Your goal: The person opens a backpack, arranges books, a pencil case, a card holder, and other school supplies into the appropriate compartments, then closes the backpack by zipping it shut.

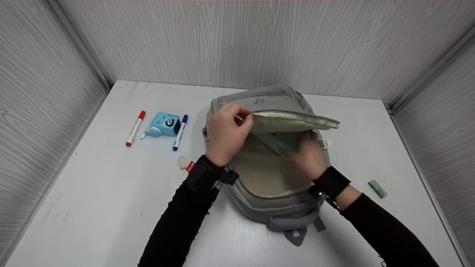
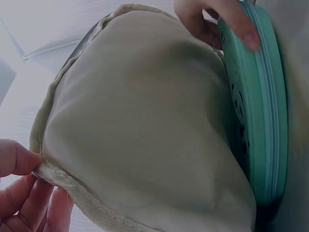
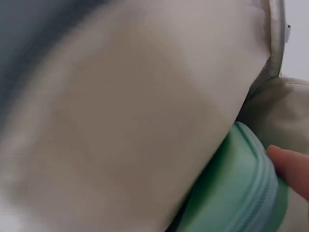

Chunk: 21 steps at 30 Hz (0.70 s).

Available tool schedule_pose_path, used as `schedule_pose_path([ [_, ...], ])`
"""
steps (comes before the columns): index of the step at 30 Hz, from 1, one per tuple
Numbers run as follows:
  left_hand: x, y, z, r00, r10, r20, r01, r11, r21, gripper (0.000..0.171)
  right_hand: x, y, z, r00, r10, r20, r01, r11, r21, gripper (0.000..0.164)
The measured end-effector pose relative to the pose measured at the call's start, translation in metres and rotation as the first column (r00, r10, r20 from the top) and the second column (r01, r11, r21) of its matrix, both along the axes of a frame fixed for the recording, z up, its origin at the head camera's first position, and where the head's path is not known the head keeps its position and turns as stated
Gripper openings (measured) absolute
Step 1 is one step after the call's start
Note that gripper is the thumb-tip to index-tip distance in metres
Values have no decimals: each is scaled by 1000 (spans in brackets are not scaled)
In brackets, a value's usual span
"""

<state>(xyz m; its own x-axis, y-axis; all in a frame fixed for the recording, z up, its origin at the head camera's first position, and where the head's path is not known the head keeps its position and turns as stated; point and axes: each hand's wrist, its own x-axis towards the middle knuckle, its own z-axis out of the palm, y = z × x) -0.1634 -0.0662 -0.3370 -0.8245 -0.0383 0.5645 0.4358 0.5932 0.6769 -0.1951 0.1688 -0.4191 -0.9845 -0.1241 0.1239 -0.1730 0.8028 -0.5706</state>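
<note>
A grey backpack (image 1: 256,207) lies on the table with one compartment unzipped, its beige lining (image 1: 274,178) exposed. My left hand (image 1: 227,131) pinches the edge of the raised front flap (image 1: 285,124); thumb and fingertips grip that edge in the left wrist view. Inside the opening, my right hand (image 1: 308,157) holds a mint-green zippered case (image 2: 263,111) between thumb and fingers. Dark printed marks show on the case's face. The flap covers part of the case in the head view, and only the case's end and one digit appear in the right wrist view.
Left of the backpack lie a red marker (image 1: 135,128), a blue panda-print box-shaped item (image 1: 165,124), a blue marker (image 1: 180,132) and a small pale block (image 1: 182,162). A green block (image 1: 377,188) lies at the right. Wood-grain panels (image 1: 237,40) enclose the table.
</note>
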Motion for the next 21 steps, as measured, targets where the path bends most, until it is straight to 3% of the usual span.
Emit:
schedule_pose_path([
  [5, 2, 0, -1, 1000, -8, 9, 8, 1000, 9, 13, -15, -16, 0, 999, 49, 15, -49, 999, -24, 97],
  [11, 3, 0, -2, 1000, -14, 10, 13, 1000, 28, 10, -25, -26, -5, 999, 52, 9, -52, 997, -61, 85],
  [18, 3, 0, -4, 1000, -13, 15, 12, 999, 47, 9, -30, -31, -9, 999, 40, -13, -40, 998, -39, 69],
  [21, 3, -1, -5, 1000, -18, 12, 17, 999, 49, 9, -27, -29, -10, 997, 42, -60, -41, 999, 28, 62],
])
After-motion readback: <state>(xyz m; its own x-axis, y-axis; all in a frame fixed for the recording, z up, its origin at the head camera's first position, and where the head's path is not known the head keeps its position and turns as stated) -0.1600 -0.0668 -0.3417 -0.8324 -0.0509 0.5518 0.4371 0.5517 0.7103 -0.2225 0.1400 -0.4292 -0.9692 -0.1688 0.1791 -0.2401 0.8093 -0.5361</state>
